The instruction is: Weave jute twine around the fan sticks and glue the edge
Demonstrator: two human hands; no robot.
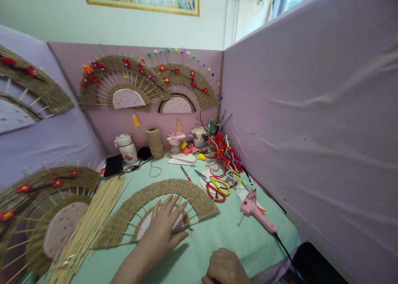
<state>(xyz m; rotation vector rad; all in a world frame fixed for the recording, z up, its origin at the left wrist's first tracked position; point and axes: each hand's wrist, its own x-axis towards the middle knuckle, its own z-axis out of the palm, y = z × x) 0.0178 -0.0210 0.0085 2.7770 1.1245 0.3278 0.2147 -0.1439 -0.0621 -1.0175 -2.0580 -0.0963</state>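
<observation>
My left hand [163, 226] lies flat with fingers spread on the pink centre of a woven jute fan [174, 192] that rests on the green table. My right hand [225, 267] sits curled at the table's near edge, to the right of the fan; its fingers are folded under and anything in them is hidden. A bundle of thin bamboo sticks [93, 217] lies just left of the fan.
A pink glue gun [256, 211] with its cord lies to the right. Red and yellow scissors [217, 188], pipe cleaners [225, 153], a twine spool [154, 142] and a jar [126, 148] stand farther back. Finished fans [46, 209] lie left and hang on the pink partitions [311, 122].
</observation>
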